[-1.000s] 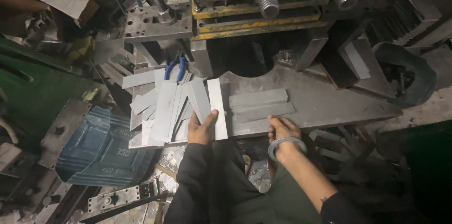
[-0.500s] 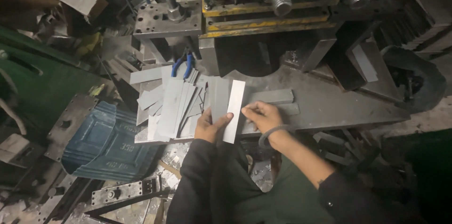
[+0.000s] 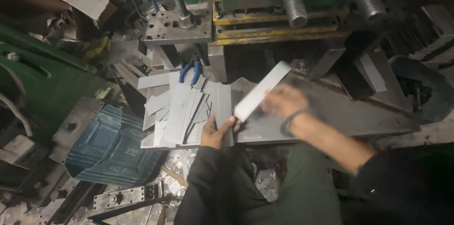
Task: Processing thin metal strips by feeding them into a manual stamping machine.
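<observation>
Right hand [image 3: 283,100] is blurred with motion, its grip closed on one pale metal strip [image 3: 261,90], which is lifted clear of the bench [image 3: 359,114] and tilted, far end pointing up toward the press [image 3: 283,12] with its big threaded posts. Held by its near end like that, the strip's free length leads the way toward the dark gap under the yellow-edged plates. Left hand [image 3: 216,132] sits at the near edge of the bench, fingers curled down on the loose stack of strips [image 3: 182,114], thumb up beside the lifted strip's lower end; that grip looks like a steadying press, pinning the fanned pile so it does not slide. The pile lies just left of the press opening, within easy reach of both hands. Blue-handled pliers [image 3: 190,72] rest behind the stack, untouched. Below left, a blue embossed sheet [image 3: 111,147] leans among scrap on the floor, well apart from the hands.
</observation>
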